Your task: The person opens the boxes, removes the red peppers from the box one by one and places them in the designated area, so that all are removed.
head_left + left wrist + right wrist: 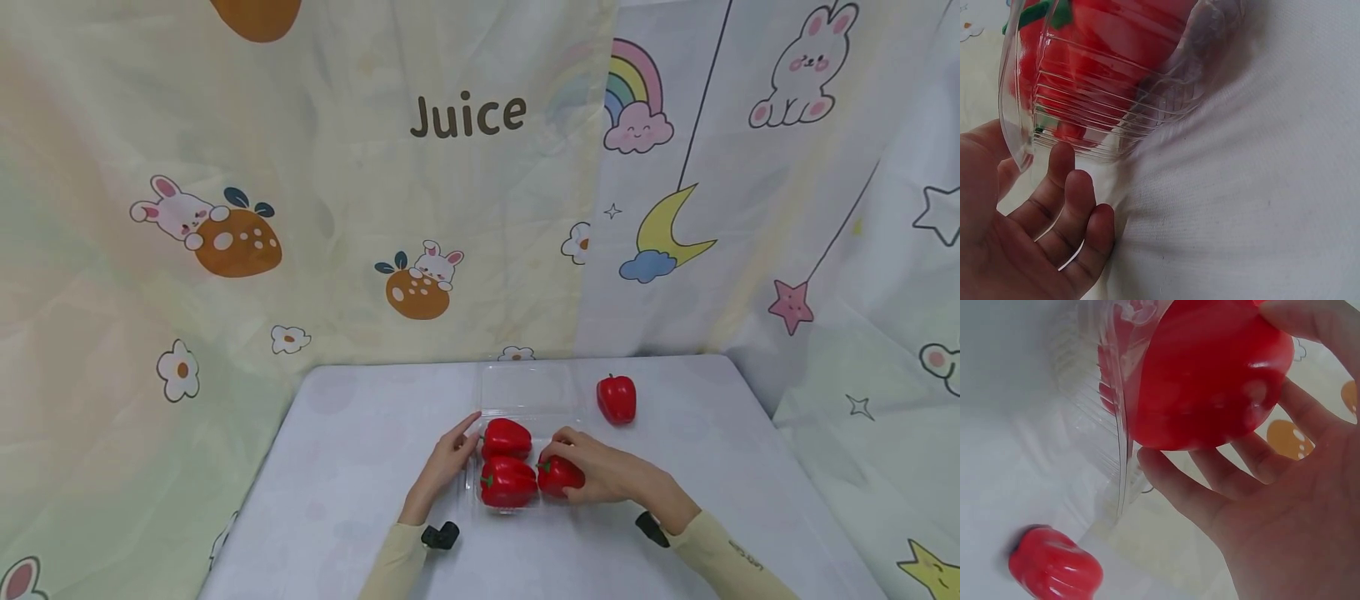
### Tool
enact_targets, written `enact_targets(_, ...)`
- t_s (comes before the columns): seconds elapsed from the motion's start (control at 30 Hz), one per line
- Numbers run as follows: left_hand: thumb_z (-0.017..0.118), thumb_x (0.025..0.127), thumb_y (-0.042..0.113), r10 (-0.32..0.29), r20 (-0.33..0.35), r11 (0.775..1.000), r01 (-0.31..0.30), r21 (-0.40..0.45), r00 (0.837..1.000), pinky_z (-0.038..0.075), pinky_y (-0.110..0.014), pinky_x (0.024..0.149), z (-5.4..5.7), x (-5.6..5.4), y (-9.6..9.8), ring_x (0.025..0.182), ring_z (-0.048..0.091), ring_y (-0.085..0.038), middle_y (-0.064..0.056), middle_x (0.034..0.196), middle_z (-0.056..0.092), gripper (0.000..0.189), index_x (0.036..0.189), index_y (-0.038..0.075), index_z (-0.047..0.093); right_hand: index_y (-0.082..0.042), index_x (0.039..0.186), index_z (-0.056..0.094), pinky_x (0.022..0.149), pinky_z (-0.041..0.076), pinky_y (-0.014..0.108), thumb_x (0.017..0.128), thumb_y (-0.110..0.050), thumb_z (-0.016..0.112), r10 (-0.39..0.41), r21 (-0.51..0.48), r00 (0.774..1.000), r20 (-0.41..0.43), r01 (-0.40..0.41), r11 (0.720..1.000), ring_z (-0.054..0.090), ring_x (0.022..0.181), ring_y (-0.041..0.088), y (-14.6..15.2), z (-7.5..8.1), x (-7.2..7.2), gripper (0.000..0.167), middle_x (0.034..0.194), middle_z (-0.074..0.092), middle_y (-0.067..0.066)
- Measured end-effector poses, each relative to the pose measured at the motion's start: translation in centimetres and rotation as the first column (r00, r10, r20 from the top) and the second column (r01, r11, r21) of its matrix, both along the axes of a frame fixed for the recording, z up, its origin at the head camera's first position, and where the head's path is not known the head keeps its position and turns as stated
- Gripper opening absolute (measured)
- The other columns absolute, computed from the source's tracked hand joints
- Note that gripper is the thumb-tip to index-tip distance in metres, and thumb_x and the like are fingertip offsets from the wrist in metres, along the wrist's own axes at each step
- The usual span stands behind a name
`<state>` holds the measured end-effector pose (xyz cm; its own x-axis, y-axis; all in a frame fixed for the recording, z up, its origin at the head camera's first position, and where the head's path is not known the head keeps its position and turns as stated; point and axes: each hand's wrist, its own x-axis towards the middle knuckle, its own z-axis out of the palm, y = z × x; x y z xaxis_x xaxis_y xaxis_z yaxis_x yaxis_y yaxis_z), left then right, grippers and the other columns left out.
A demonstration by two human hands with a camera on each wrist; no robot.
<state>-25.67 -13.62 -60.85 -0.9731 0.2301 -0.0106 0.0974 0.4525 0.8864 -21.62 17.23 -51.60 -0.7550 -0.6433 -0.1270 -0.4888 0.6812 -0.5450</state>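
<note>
My right hand (603, 471) grips a red bell pepper (561, 477) at the right side of a clear plastic clamshell box (471, 487). In the right wrist view, thumb and fingers spread around this pepper (1210, 375), which sits partly behind the box rim (1124, 444). Two more red bell peppers, a rear one (507, 438) and a front one (508, 482), lie in the box's left half with green stems leftward. Against the left wall rests my left hand (446, 458), its fingers loosely extended. The left wrist view shows its fingertips (1079, 187) beside the ribbed wall.
Another red bell pepper (617, 400) lies on the white-covered table (360, 467) behind and right of the box. The box's clear lid (528, 390) is folded back flat towards the rear. A printed cloth (465, 192) hangs behind the table.
</note>
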Motion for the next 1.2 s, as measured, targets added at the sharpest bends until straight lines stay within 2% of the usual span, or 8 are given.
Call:
enact_targets(0.53, 0.053, 0.104, 0.035, -0.002, -0.003, 1.0, 0.002, 0.006, 1.0, 0.047, -0.022, 0.059, -0.17, 0.0, -0.07, 0.065, 0.051, -0.01, -0.005, 0.082, 0.06, 0.05, 0.153, 0.026, 0.043, -0.026, 0.128, 0.059, 0.08, 0.059, 0.033, 0.072, -0.024, 0.089, 0.002, -0.029, 1.0, -0.024, -0.003, 1.0, 0.052, 0.118, 0.019, 0.03, 0.23, 0.02, 0.064, 0.126, 0.053, -0.003)
enact_targets(0.73, 0.052, 0.105, 0.032, -0.017, -0.012, 1.0, 0.018, 0.015, 1.0, 0.045, -0.021, 0.057, -0.33, -0.15, -0.15, 0.064, 0.049, -0.009, -0.008, 0.081, 0.061, 0.049, 0.153, 0.022, 0.044, -0.026, 0.129, 0.059, 0.081, 0.058, 0.031, 0.073, -0.024, 0.088, 0.004, -0.04, 1.0, -0.029, -0.005, 0.999, 0.053, 0.117, 0.018, 0.13, 0.24, 0.01, 0.063, 0.126, 0.053, -0.004)
enact_targets(0.97, 0.053, 0.105, 0.032, -0.015, -0.012, 1.0, 0.015, 0.013, 1.0, 0.046, -0.021, 0.059, -0.28, -0.15, -0.18, 0.066, 0.051, -0.01, -0.008, 0.082, 0.062, 0.049, 0.153, 0.025, 0.044, -0.026, 0.129, 0.058, 0.081, 0.059, 0.031, 0.072, -0.023, 0.089, -0.008, -0.048, 1.0, -0.022, 0.007, 0.999, 0.052, 0.118, 0.018, 0.21, 0.61, -0.16, 0.065, 0.126, 0.053, -0.005)
enact_targets(1.2, 0.053, 0.105, 0.031, -0.017, -0.016, 1.0, 0.017, 0.02, 1.0, 0.046, -0.021, 0.059, -0.26, -0.18, -0.18, 0.066, 0.051, -0.01, -0.01, 0.082, 0.062, 0.049, 0.153, 0.024, 0.044, -0.026, 0.13, 0.059, 0.08, 0.059, 0.032, 0.072, -0.025, 0.089, -0.007, -0.049, 0.999, -0.032, 0.005, 0.999, 0.053, 0.118, 0.018, 0.19, 1.02, -0.26, 0.065, 0.126, 0.054, -0.004)
